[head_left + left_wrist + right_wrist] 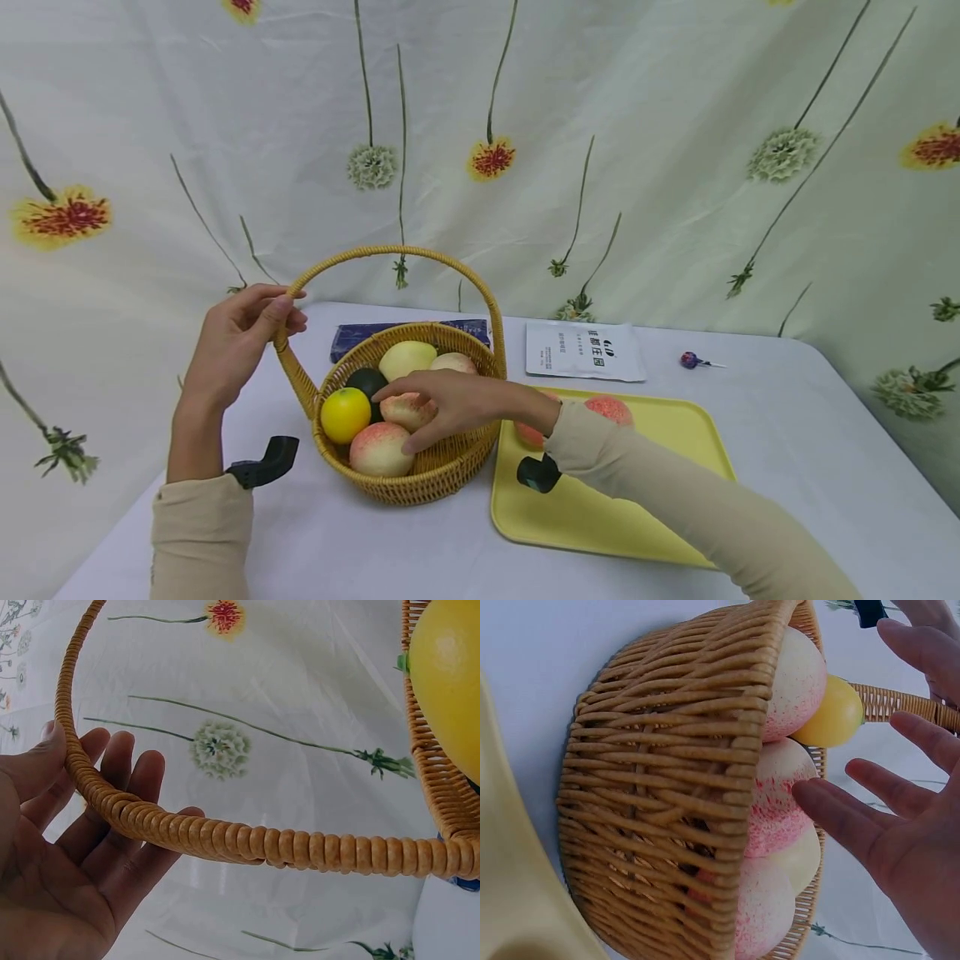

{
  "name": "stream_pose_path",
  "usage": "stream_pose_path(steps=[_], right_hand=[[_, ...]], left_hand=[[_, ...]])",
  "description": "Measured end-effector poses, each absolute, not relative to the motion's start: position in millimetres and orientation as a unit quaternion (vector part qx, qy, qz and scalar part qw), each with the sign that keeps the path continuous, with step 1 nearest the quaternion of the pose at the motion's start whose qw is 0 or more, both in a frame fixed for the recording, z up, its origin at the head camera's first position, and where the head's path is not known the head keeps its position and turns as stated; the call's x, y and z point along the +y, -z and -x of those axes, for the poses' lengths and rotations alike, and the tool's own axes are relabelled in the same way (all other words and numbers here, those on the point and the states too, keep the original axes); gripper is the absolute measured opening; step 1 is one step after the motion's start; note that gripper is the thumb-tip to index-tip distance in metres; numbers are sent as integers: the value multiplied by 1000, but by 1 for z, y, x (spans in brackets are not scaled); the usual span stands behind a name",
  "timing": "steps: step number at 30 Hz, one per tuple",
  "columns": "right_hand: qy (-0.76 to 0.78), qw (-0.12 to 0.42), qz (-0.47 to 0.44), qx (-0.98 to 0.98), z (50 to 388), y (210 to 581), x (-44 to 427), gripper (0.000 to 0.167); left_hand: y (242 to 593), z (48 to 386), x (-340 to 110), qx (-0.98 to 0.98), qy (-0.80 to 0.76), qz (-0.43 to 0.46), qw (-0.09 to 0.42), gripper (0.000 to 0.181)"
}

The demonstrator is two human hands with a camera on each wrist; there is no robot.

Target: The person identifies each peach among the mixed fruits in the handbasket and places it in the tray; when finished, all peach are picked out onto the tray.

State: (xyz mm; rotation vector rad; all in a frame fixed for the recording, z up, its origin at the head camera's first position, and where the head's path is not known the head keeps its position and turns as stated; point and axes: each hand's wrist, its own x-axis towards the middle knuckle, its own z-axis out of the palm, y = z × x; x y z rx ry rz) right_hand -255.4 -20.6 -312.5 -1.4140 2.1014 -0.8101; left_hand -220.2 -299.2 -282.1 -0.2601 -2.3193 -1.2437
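Note:
A wicker basket filled with fruit stands on the table. My left hand holds the left side of its arched handle between thumb and fingers. Over the basket hovers my right hand, fingers spread, with nothing gripped. Its fingertips are close to a pink-speckled peach; whether they touch it I cannot tell. Around that peach lie another peach in front, a yellow round fruit, a dark fruit, a pale yellow fruit and a further peach at the back.
Right of the basket is a yellow tray bearing a peach and another reddish fruit, partly hidden by my arm. Behind are a dark blue packet, a white pouch and a lollipop. A flowered curtain hangs behind the table.

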Motion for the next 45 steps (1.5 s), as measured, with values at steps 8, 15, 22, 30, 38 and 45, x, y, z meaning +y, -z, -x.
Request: stream_pose_path(steps=[8, 15, 22, 30, 38, 45], right_hand=[[283, 254, 511, 771, 253, 318, -31, 65], [239, 274, 531, 766, 255, 324, -40, 62], [202, 274, 546, 765, 253, 328, -46, 56], [209, 305, 533, 761, 251, 331, -51, 60], [185, 294, 535, 770, 251, 335, -59, 57], [179, 263, 536, 782, 249, 336, -63, 49]], left_hand=[[282, 221, -299, -851, 454, 96, 247, 32], [282, 220, -299, -851, 453, 94, 248, 33], [283, 220, -299, -852, 453, 91, 245, 33], [283, 220, -299, -853, 451, 90, 246, 33], [283, 220, -299, -853, 452, 90, 245, 32], [283, 221, -299, -854, 450, 89, 245, 33]])
